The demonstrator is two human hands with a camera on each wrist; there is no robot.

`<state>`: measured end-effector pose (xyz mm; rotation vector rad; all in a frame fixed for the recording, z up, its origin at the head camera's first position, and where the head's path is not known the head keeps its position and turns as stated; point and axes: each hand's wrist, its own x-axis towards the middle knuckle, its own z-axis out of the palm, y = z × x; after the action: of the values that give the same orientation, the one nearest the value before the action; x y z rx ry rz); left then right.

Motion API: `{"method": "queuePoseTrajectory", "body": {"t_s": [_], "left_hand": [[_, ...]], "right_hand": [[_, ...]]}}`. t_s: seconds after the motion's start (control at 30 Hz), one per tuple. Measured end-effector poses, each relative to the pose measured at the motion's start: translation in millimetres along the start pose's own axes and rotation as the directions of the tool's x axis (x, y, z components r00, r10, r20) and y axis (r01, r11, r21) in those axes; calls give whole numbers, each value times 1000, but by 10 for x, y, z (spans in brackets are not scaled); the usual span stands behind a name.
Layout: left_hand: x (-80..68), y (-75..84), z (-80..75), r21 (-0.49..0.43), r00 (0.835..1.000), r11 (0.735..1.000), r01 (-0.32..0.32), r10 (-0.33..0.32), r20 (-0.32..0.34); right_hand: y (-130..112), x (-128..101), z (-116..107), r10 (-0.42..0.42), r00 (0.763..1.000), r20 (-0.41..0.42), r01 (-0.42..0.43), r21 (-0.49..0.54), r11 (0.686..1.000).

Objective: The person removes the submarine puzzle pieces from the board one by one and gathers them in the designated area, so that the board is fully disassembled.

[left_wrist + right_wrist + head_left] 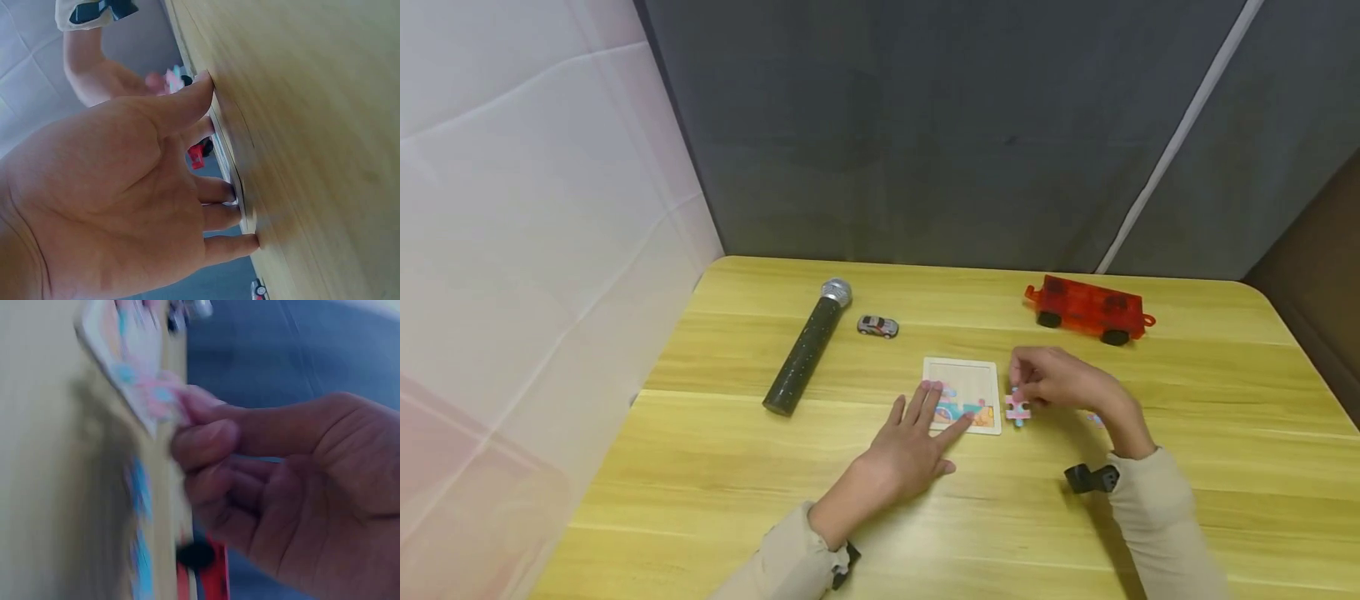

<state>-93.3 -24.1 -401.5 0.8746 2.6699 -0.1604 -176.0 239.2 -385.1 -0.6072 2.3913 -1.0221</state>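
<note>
Microphone (808, 348): dark speckled barrel with a silver mesh head, lying on the wooden table (700, 467) at about 10 o'clock from the puzzle board, head end pointing to 1 o'clock.
Toy car (877, 326): small and silver, just beside the microphone head, at 11 o'clock from the board.
Left hand (910, 446): flat and relaxed, fingers straight, the fingertips (934, 388) pressing on the board's near-left corner; it grips nothing.
Puzzle board (964, 393): a pale square tray with a cream rim, lying flat at the table's middle; the upper part is bare, and pink, teal and orange pieces fill the near edge.
Puzzle piece (1018, 408): pink with bits of blue, knobbed outline, at 3 o'clock just off the board's right edge, low over the table.
Right hand (1054, 379): fingers curled, thumb and forefinger pinching the puzzle piece.
Loose piece (1095, 419): a small pink and blue one on the table, partly hidden behind the right wrist.
Red toy wagon (1090, 309): translucent red with black wheels, at 1 o'clock from the board, well apart from it.
Left wrist view: shows the open palm (119, 194) from underneath, thumb and fingertips down on the surface, which the head view hides.
Right wrist view: blurred; shows the pinch (206, 434) on the piece close up, beside the board's corner (134, 362).
</note>
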Motion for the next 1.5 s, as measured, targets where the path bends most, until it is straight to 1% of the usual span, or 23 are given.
{"method": "queuePoseTrajectory", "body": {"t_s": [0.03, 0.1, 0.17, 0.23, 0.4, 0.6, 0.73, 0.83, 0.87, 0.93, 1.03, 1.13, 1.17, 1.23, 1.3, 1.33, 1.37, 1.5], "left_hand": [[0, 0, 2, -4, 1000, 1000, -1, 1, 1], [-1, -1, 6, -14, 1000, 1000, -1, 1, 4], [-3, -2, 8, -25, 1000, 1000, -1, 1, 7], [-2, -5, 16, -30, 1000, 1000, 2, -1, 8], [1, -10, 23, -24, 1000, 1000, 0, 0, 1], [2, -7, 18, -33, 1000, 999, -5, 5, -3], [10, -9, 21, -38, 1000, 999, -2, 2, -2], [20, -10, 31, -39, 1000, 999, 0, 0, 3], [21, -9, 33, -37, 1000, 999, 1, -1, 5], [21, -9, 38, -36, 1000, 999, 2, -2, 9], [15, -8, 43, -41, 1000, 999, 5, -5, 13], [10, -16, 44, -50, 1000, 999, 9, -8, 13], [8, -18, 43, -56, 1000, 998, 12, -11, 14], [5, -21, 42, -59, 1000, 998, 20, -20, 12], [5, -19, 36, -53, 999, 998, 31, -30, 10], [6, -15, 34, -46, 999, 998, 35, -35, 9], [7, -9, 34, -33, 999, 999, 40, -40, 12], [10, 17, 27, 34, 998, 998, 52, -53, 34]], "right_hand": [[61, -67, -64, 31, 999, 27, -32, 17, 999], [176, -194, -165, 86, 995, 48, -87, 18, 996], [260, -282, -229, 136, 990, 41, -136, 2, 991], [305, -329, -264, 177, 984, 15, -176, -38, 984], [320, -324, -243, 245, 968, -47, -249, -106, 963], [262, -258, -157, 298, 949, -105, -310, -141, 940], [234, -248, -129, 334, 930, -152, -359, -188, 914], [229, -249, -117, 340, 922, -186, -377, -232, 897], [226, -248, -113, 336, 922, -192, -377, -248, 892], [212, -242, -101, 315, 929, -194, -359, -266, 895], [139, -204, -55, 236, 954, -187, -284, -298, 911], [9, -92, 71, 88, 982, -166, -139, -324, 936], [-39, -33, 134, 36, 988, -152, -84, -324, 942], [-131, 99, 283, -68, 989, -129, 24, -316, 948], [-207, 227, 445, -138, 983, -119, 96, -307, 947], [-236, 280, 525, -159, 980, -124, 114, -313, 943], [-261, 325, 600, -164, 977, -138, 112, -323, 940], [-325, 414, 821, -143, 963, -230, 47, -376, 925]]}}
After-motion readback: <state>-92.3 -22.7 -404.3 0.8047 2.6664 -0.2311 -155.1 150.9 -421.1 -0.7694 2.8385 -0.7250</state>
